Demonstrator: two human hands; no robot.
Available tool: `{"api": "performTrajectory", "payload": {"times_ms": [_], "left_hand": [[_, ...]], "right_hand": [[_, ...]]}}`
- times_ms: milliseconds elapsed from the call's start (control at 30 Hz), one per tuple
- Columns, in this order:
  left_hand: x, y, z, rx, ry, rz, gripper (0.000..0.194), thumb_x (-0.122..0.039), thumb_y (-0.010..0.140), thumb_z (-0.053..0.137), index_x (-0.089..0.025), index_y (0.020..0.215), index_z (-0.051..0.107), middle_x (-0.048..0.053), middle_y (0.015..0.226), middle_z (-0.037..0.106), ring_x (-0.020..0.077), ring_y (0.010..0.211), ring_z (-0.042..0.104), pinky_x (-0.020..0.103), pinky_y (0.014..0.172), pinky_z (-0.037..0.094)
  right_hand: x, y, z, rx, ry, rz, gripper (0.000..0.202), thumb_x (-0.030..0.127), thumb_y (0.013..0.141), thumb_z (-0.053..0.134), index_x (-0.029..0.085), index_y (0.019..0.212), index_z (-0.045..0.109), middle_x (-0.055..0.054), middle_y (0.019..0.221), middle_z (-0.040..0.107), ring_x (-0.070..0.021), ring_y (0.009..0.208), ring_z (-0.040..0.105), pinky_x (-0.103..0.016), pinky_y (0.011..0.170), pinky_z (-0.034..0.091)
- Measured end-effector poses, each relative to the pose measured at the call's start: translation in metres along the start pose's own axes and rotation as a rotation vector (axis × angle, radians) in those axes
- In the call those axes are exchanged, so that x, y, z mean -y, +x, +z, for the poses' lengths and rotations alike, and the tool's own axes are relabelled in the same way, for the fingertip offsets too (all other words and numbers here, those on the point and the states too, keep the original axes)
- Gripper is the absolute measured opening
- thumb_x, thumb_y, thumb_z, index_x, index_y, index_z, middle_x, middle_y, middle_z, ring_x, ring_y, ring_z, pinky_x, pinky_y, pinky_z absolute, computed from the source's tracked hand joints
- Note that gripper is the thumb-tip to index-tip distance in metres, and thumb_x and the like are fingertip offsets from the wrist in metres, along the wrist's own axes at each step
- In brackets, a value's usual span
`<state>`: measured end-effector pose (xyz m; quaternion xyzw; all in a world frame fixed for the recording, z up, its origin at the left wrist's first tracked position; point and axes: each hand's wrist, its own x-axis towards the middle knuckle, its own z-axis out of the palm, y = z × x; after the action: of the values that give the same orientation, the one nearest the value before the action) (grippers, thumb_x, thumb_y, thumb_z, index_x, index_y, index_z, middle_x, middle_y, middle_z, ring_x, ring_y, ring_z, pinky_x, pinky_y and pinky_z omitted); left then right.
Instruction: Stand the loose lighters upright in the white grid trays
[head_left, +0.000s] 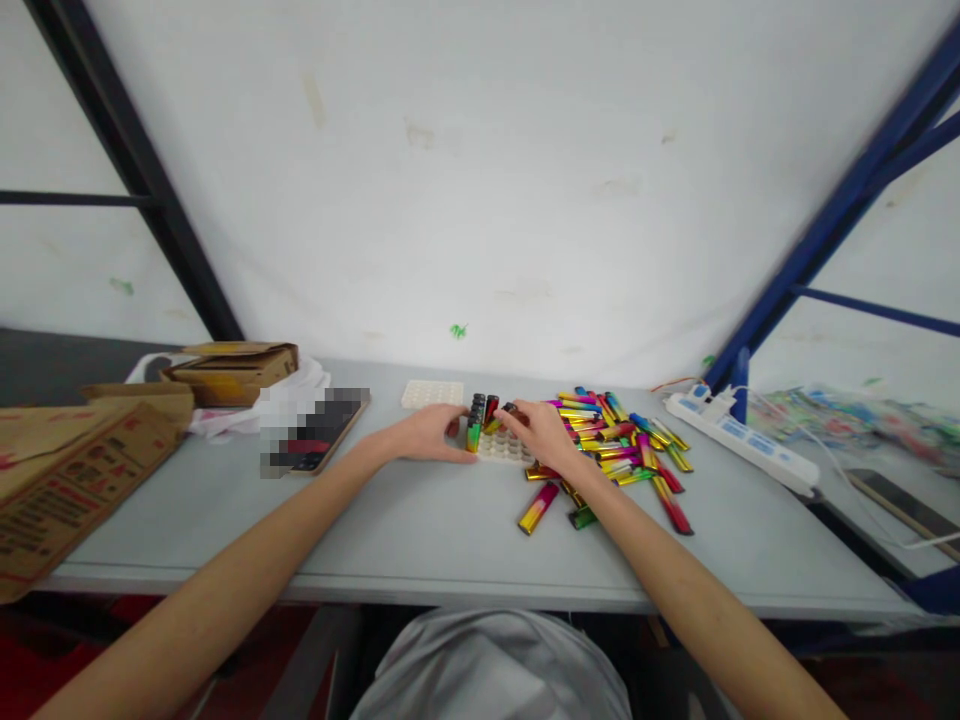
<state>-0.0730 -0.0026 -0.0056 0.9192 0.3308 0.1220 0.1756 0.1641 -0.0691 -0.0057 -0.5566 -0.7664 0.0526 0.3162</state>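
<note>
A pale tray with rows of holes lies on the table between my hands. Upright lighters with black tops and shiny coloured bodies stand along its left end. My left hand curves around that end, thumb at the front and fingers behind, gripping the tray beside the lighters. My right hand is closed in a pinch on a tilted lighter over the tray. Its fingers partly hide that lighter. To the right, a heap of loose lighters spreads out, partly behind my right forearm.
Behind my left hand lies another pale tray. A phone, a white plastic bag and cardboard boxes sit left. On the right are a power strip, a blue metal frame and another phone.
</note>
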Motion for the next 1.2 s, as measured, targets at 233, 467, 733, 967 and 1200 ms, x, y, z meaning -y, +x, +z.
{"api": "performTrajectory", "payload": {"times_ms": [233,467,733,967,1200], "left_hand": [[-0.001,0.0,-0.001,-0.008,0.017,0.003,0.062,-0.067,0.068,0.073,-0.017,0.103,0.063,0.005,0.087,0.065,0.0222,0.075,0.06,0.031,0.068,0.044],[0.0,0.001,-0.001,0.003,0.008,-0.002,0.063,-0.068,0.068,0.072,-0.017,0.105,0.064,0.005,0.088,0.065,0.0223,0.076,0.06,0.03,0.068,0.043],[-0.003,0.0,-0.003,0.025,0.027,-0.022,0.061,-0.071,0.068,0.071,-0.018,0.098,0.061,0.006,0.09,0.065,0.0227,0.078,0.06,0.031,0.068,0.043],[-0.002,0.0,-0.002,0.03,0.033,-0.016,0.06,-0.07,0.069,0.072,-0.018,0.098,0.06,0.006,0.09,0.064,0.0233,0.079,0.059,0.033,0.069,0.044],[-0.001,0.0,-0.002,0.017,0.025,-0.006,0.06,-0.069,0.069,0.073,-0.019,0.101,0.061,0.007,0.091,0.066,0.0235,0.079,0.059,0.033,0.069,0.044]], "right_hand": [[0.01,0.011,0.007,0.087,-0.284,-0.046,0.035,0.047,0.104,0.05,0.017,0.095,0.067,-0.014,0.089,0.075,-0.0237,0.076,0.068,-0.03,0.067,0.039],[0.004,0.01,-0.01,0.135,-0.175,-0.159,0.04,0.049,0.104,0.048,0.018,0.092,0.068,-0.009,0.087,0.073,-0.0191,0.078,0.065,-0.028,0.074,0.042],[-0.083,0.009,-0.043,0.088,-0.317,-0.061,0.029,0.02,0.1,0.053,0.011,0.123,0.07,-0.017,0.125,0.07,-0.0252,0.118,0.064,-0.037,0.107,0.043],[-0.102,0.017,-0.038,0.224,-0.345,0.02,0.03,0.018,0.099,0.053,0.016,0.12,0.075,-0.016,0.123,0.073,-0.0271,0.111,0.069,-0.037,0.101,0.047],[-0.088,0.017,-0.037,0.153,-0.342,-0.051,0.029,0.027,0.101,0.054,0.012,0.113,0.075,-0.017,0.112,0.073,-0.0245,0.106,0.067,-0.033,0.098,0.046]]}}
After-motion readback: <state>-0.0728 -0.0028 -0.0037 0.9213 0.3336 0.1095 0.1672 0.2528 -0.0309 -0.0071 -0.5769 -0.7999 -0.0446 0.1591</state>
